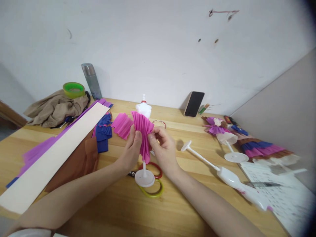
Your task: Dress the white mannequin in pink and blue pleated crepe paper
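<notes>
A piece of pleated pink crepe paper (142, 131) is pinched between my two hands, spread like a fan at its top. My left hand (132, 148) grips its left edge with thumb and fingers. On the other edge, my right hand (163, 146) presses the folds with thumb and forefinger. Right behind the paper stands a small white dress-form stand (143, 109) with a red neck band; its round base (144, 178) shows below. The paper hides its middle, so I cannot tell whether they touch. Scissors (158, 190) with red and yellow handles lie under the base.
More pink crepe paper (122, 125), blue pieces (103, 133), brown paper (76, 161) and a long cream strip (59, 151) lie left. Behind are a flask (92, 80), green tape (73, 90) and a phone (194, 104). A white stand (229, 177) and paper-dressed figures (217, 126) lie right.
</notes>
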The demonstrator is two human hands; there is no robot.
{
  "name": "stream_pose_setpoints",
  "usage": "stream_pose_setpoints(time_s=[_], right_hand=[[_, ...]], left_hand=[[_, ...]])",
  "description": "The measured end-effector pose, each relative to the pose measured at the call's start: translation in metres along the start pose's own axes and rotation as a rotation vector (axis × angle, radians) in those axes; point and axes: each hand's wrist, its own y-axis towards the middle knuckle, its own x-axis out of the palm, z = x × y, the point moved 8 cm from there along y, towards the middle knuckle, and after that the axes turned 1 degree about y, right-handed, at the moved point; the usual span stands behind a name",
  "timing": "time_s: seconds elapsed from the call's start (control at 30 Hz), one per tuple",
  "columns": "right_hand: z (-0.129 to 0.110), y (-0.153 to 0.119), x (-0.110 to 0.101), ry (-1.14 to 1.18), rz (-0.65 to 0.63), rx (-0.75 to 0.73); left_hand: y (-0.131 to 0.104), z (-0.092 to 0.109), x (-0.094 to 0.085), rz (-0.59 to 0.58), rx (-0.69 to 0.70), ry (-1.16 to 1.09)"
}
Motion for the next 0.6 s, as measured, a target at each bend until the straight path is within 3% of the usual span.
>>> stream_pose_setpoints(time_s=[0.1, 0.3, 0.47, 0.6], right_hand=[[-0.001, -0.001, 0.002, -0.001, -0.004, 0.016], [0.007, -0.001, 0.003, 0.101, 0.032, 0.117], [0.009, -0.003, 0.002, 0.148, 0.043, 0.115], [0.014, -0.004, 0.002, 0.185, 0.065, 0.135]], left_hand=[[-0.003, 0.002, 0.000, 0.030, -0.020, -0.022], [-0.004, 0.009, 0.004, -0.006, 0.053, -0.033], [-0.002, 0.011, 0.008, -0.043, 0.106, -0.042], [-0.002, 0.008, 0.006, -0.011, 0.076, -0.052]])
